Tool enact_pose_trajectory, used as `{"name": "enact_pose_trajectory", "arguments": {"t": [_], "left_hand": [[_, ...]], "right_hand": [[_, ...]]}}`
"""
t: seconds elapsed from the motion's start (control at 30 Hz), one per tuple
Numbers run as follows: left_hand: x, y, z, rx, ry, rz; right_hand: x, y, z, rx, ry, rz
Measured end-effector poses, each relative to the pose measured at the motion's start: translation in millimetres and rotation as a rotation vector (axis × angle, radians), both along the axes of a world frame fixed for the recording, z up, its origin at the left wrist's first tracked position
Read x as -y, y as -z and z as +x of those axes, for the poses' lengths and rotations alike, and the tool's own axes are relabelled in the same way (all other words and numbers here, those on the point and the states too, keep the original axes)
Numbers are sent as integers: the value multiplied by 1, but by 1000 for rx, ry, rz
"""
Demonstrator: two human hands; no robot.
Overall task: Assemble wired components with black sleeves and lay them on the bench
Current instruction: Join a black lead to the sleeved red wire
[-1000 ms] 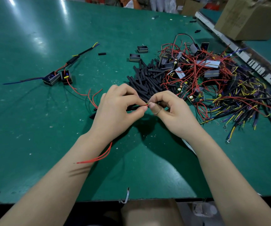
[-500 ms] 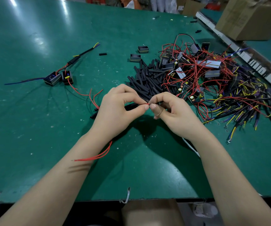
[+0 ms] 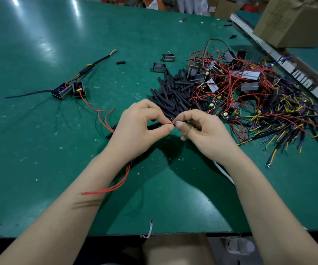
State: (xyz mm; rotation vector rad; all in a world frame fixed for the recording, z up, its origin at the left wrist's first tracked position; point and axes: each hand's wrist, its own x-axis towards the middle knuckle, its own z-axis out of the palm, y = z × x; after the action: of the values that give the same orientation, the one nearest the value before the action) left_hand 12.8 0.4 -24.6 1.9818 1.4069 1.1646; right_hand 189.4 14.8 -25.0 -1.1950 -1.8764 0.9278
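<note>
Fingers (image 3: 170,127) of both hands pinch one red wire (image 3: 172,123) end between them, above the green desk (image 3: 39,140).

Left hand (image 3: 139,129) and right hand (image 3: 204,132) meet tip to tip, thumb and forefinger clamped on the wire; a black sleeve (image 3: 154,125) runs under the left hand, and red wire tails (image 3: 112,188) trail out past the left wrist. Just beyond lies a heap of black sleeves (image 3: 175,94), then a tangle of wired components (image 3: 249,96) to the right. Two finished assemblies (image 3: 68,90) lie well apart at the left. A cardboard box (image 3: 295,22) sits at the far right.
</note>
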Motion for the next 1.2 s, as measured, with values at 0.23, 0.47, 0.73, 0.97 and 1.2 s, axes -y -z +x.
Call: {"name": "enact_pose_trajectory", "arguments": {"t": [0.23,0.47,0.73,0.97,1.2], "left_hand": [[1,3,3,-7,-47,28],[0,4,4,16,-60,59],[1,5,5,5,-8,71],[1,3,4,36,2,46],[0,3,5,21,-11,31]], "right_hand": [[-1,0,1,3,-9,-7],[3,0,-1,-51,-18,16],[1,3,-1,-32,42,10],[2,4,-3,-80,37,-50],[2,1,-2,-93,55,0]]}}
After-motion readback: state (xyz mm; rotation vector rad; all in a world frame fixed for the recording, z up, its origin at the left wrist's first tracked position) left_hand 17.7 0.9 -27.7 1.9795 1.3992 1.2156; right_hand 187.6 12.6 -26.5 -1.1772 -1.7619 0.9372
